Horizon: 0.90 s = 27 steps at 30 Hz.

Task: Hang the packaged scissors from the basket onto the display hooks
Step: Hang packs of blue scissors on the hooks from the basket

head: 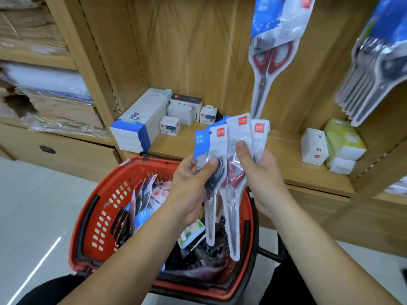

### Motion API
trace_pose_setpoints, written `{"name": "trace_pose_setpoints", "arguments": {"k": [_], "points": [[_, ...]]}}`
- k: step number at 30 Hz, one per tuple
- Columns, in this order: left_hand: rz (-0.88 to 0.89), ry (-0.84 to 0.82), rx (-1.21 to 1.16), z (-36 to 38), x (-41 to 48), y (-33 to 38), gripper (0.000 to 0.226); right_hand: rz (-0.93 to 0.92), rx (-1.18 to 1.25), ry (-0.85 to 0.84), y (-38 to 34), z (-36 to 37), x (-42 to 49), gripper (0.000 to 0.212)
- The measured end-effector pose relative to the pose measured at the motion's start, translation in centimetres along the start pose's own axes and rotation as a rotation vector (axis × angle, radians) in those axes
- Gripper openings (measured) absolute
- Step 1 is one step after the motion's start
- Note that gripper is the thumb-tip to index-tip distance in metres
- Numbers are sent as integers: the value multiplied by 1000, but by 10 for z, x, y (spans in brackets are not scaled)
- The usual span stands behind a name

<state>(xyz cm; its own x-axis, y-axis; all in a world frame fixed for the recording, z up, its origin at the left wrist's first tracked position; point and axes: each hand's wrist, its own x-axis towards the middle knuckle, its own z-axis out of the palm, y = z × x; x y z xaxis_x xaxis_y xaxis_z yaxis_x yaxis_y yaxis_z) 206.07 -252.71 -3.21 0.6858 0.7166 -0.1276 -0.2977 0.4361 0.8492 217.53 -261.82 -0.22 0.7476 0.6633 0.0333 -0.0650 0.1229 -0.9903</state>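
Stock part-hung | hung packs [273, 51] at 1 o'clock | left hand [193, 183] and right hand [262, 172] both clasp fanned scissors packs [231, 148] | basket [152, 161] at 7 o'clock holds more.

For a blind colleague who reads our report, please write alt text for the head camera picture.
The left hand and right hand hold a fanned bunch of packaged scissors above a red basket with more packs inside. Behind them, one red-handled pack hangs before a wooden shelf that bears small boxes.
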Motion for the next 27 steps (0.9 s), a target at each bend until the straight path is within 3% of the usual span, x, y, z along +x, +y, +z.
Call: {"name": "trace_pose_setpoints", "arguments": {"k": [5, 10, 17, 27], "points": [[-16, -29, 48, 42, 14, 7, 41, -36, 7, 95, -29, -41, 6, 19], [-28, -123, 276, 84, 36, 15, 40, -113, -76, 287, -52, -85, 32, 15], [101, -190, 492, 151, 64, 54, 14, -235, -289, 369, -98, -141, 55, 15], [229, -321, 578, 256, 90, 70, 22, -310, -372, 409, -165, -232, 46, 8]]}}
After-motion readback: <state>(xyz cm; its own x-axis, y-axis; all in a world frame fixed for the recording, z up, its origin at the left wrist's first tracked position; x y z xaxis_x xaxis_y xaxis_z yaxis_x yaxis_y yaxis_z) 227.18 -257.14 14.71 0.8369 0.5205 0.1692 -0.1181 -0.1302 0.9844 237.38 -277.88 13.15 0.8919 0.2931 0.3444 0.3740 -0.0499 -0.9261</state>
